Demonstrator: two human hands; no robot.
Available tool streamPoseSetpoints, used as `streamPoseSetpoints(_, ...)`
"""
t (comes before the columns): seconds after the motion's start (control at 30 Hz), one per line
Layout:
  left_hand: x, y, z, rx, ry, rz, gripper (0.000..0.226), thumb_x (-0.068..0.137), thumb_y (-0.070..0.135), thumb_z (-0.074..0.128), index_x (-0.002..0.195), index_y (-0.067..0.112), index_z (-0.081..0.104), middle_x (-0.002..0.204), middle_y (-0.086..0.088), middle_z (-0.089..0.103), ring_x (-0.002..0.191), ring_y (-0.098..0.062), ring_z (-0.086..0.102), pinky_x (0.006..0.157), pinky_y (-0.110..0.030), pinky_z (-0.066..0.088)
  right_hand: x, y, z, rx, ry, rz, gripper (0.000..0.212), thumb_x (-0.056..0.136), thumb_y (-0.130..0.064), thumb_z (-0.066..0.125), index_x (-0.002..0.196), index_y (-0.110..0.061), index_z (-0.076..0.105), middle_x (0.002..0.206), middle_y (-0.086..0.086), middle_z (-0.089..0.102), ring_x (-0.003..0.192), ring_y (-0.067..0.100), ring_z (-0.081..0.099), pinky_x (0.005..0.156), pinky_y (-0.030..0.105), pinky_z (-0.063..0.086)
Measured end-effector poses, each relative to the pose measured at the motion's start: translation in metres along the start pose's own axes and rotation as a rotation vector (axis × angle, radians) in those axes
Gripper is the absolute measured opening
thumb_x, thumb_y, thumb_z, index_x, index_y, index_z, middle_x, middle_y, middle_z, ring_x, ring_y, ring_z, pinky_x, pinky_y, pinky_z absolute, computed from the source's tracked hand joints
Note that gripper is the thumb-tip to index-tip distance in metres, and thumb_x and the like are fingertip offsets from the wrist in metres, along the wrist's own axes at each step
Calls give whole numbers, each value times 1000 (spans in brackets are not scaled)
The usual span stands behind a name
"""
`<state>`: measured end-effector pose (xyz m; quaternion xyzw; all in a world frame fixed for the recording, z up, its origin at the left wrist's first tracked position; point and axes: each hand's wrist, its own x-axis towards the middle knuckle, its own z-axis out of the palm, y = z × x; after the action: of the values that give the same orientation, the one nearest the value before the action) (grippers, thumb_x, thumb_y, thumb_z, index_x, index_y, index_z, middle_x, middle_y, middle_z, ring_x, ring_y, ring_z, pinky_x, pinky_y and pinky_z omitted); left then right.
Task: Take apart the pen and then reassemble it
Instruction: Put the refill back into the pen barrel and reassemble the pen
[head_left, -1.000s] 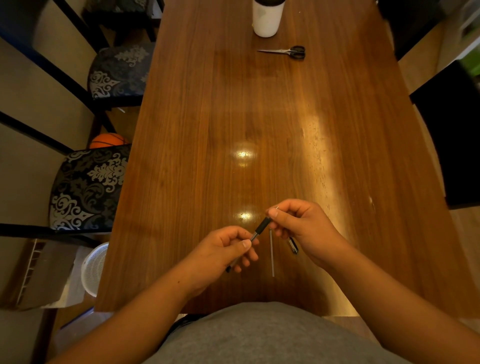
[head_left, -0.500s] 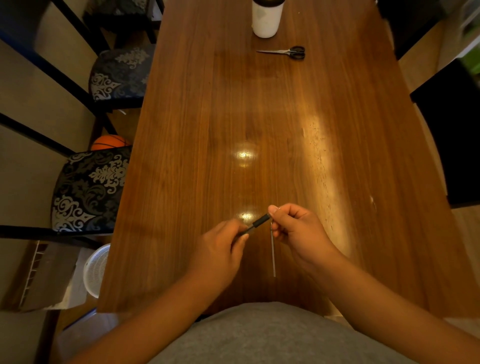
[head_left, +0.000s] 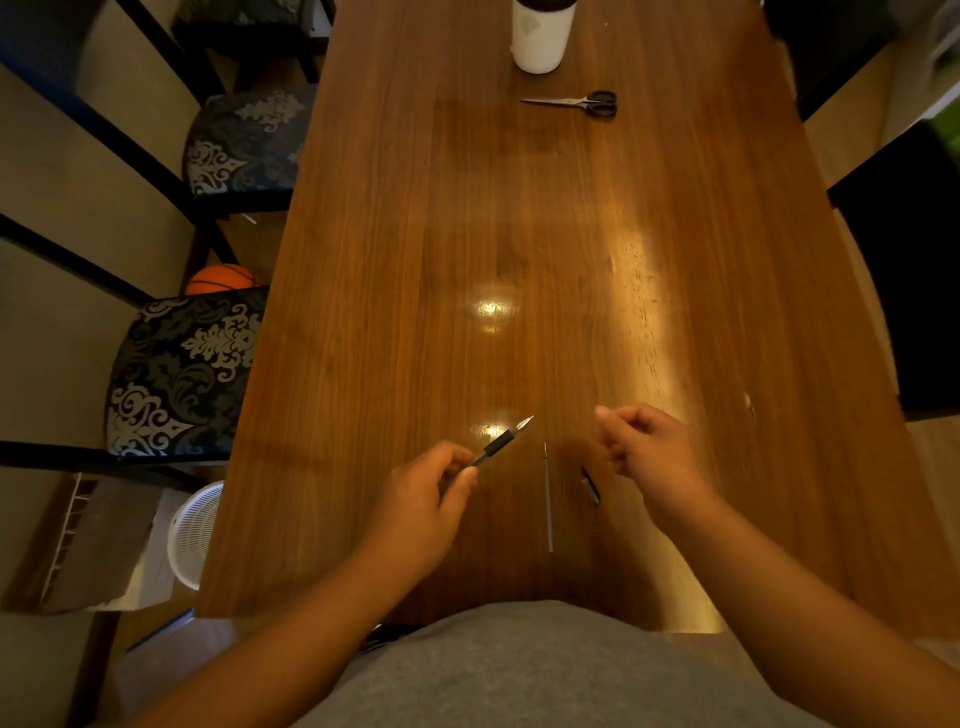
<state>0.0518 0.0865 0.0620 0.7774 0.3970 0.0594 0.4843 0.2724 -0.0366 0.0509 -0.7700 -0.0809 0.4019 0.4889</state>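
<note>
My left hand (head_left: 421, 499) grips the rear end of the pen barrel (head_left: 498, 444), which has a black grip sleeve and a pointed metal tip aimed up and to the right. My right hand (head_left: 649, 447) hovers apart from the pen to its right, fingers curled in, with nothing visible in them. The thin ink refill (head_left: 548, 504) lies lengthwise on the wooden table (head_left: 519, 234) between my hands. A small black pen part (head_left: 590, 486) rests just right of the refill, below my right hand.
Black-handled scissors (head_left: 576, 102) and a white cup (head_left: 540, 36) sit at the table's far end. Patterned chairs (head_left: 182, 374) stand along the left side, with a white basket (head_left: 195, 530) and an orange basketball (head_left: 223, 280) on the floor.
My right hand has let go of the pen's tip end and pulled away to the right. My left hand still holds the barrel, whose metal tip now shows.
</note>
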Motion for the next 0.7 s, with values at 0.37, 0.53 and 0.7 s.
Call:
streamPoseSetpoints(0.37,-14,-33,3,-25,-119,-168,14,95,23,56,90,35,61,82,8,70,71,-14,63,55,-25,48,11,80,0,-866,-71,-38,25,79,-40,73,86,-36,49,78,-15,54,69,1,52,50,20,36)
streamPoseSetpoints(0.53,-12,-34,4,-37,-124,-186,15,95,22,56,88,34,61,81,5,70,72,-16,64,56,-28,50,16,86,2,-960,-70,-93,27,80,-30,71,76,-38,45,81,-8,57,66,2,51,49,20,37)
streamPoseSetpoints(0.7,-13,-30,2,-39,-140,-172,12,95,22,56,92,31,62,83,3,70,73,-21,66,63,-40,55,14,71,3,-832,-111,-69,9,85,-28,63,79,-31,56,67,-6,63,57,9,61,45,23,44)
